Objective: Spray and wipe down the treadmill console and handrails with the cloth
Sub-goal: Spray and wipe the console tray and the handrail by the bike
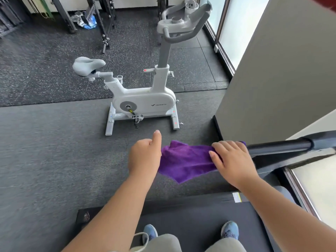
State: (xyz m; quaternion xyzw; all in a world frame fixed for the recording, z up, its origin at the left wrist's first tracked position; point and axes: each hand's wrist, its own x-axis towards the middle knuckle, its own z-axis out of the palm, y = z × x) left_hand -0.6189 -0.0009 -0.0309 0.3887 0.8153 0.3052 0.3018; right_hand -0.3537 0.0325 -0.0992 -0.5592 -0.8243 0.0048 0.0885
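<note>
At the free end of the black handrail (278,145), which runs from the right edge of the view toward the middle with its long axis nearly level, the purple cloth (185,161) is draped and hangs down from it toward the floor. The right hand (234,160) lies flat on top of the cloth exactly where it covers the rail end, with the fingers (218,153) nearly straight, a little apart, and pressing down. The left hand (145,155) is at the opposite, loose edge of the cloth; its fingers are curled, with one digit raised, and it seems to hold that edge, but the contact itself is hidden behind the hand. So the uncleaned part of the rail lies to the right of the right hand, which is the nearer one, and I judge that a wipe must slide along this axis. No spray bottle or container is visible. The person stands on the treadmill belt (200,220), and a white exercise bike (143,100) stands farther away on the floor.
</note>
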